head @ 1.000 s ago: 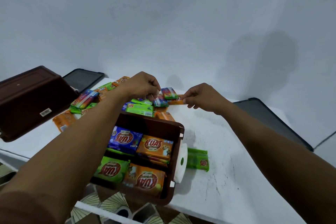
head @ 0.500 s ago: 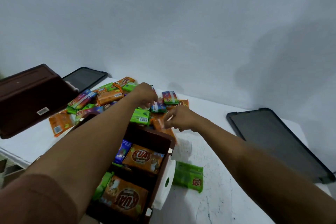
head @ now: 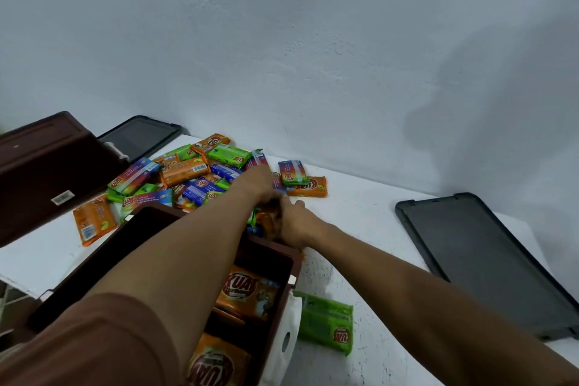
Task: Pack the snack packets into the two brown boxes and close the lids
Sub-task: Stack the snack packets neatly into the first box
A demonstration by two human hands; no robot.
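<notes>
Open brown box (head: 147, 215), partly filled with snack packets (head: 247, 291). Right hand (head: 297, 224) curls round an orange packet (head: 270, 220) at the box's far rim. Left hand (head: 258, 182) reaches into the packet pile (head: 194, 172) just beyond the box; whether it grips anything cannot be told.

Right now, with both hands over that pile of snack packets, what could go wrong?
1. The left forearm crosses low over the open brown box, whose near end seems to overhang the table; a nudge might tip it.
2. The right hand grips an orange packet against the left hand, and the grip is blurred; the packet might slip.
3. The green packet beside the white roll lies apart and may be forgotten.
</notes>
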